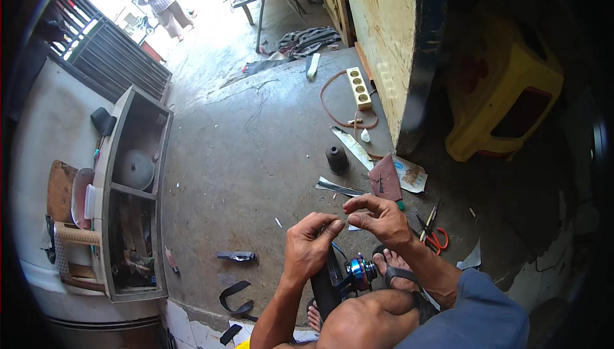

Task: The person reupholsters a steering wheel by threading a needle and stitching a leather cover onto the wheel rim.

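My left hand (pixel 306 247) is closed, thumb pressed against the forefinger, above my lap. Facing it, my right hand (pixel 382 220) is curled, with thumb and forefinger tips close together. Anything thin between the fingertips is too small to make out. Below the hands, a shiny blue and purple reel (pixel 362 272) sits against a long black piece (pixel 326 288) by my knee. A thin blue line (pixel 339 248) runs near the reel. A black cone-shaped spool (pixel 337 159) stands on the floor beyond my hands.
Red-handled scissors (pixel 437 239) lie at my right, near a reddish-brown sheet (pixel 385 179). Farther off is a white power strip (pixel 359 88) with a looped cord. A grey shelf cabinet (pixel 163 221) stands left, a yellow plastic stool (pixel 511 93) right. Black strap (pixel 233 298) lies front left.
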`<state>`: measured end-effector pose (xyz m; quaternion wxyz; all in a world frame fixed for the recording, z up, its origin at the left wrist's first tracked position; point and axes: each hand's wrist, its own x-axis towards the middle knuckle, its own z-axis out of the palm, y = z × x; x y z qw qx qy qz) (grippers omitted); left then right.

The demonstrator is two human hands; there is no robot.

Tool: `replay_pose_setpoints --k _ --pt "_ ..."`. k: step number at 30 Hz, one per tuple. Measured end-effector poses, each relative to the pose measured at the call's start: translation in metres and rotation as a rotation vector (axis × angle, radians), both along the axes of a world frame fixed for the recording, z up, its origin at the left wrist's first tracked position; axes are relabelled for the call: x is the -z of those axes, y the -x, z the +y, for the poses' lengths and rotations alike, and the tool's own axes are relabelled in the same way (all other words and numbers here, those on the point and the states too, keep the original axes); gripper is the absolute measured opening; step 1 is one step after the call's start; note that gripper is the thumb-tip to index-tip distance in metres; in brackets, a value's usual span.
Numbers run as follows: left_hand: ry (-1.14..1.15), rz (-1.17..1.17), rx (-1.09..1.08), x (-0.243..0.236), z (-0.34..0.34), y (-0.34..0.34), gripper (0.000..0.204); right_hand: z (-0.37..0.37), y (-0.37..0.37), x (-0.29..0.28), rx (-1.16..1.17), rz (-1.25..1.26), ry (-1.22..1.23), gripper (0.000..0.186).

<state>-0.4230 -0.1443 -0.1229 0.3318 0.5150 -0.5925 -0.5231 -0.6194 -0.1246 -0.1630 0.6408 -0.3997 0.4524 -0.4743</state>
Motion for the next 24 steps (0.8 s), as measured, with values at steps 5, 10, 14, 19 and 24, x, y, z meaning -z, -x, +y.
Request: replay_pose_setpoints --k 5,10,14,19,24 --pt "0.001 0.036 0.006 -0.007 0.005 -0.003 0.013 -0.001 -0.013 0.01 0.057 0.15 0.148 0.02" --pt "0.024 0.012 0.008 -0.003 0.005 -0.001 0.017 0.005 -0.016 0.018 0.161 0.167 0.26 0.016" --pt "-0.052 0.14 -0.066 0.003 0.003 -0.001 0.016 -0.005 -0.013 -0.001 0.106 -0.144 0.156 0.033" --pt "-0.125 0.219 -0.11 -0.007 0.002 0.0 0.018 -0.002 -0.019 0.017 0.087 -0.371 0.05 0.037" --pt "-0.133 0.262 -0.101 -0.006 0.001 -0.001 0.019 -0.005 -0.04 0.012 0.057 -0.598 -0.077 0.03"
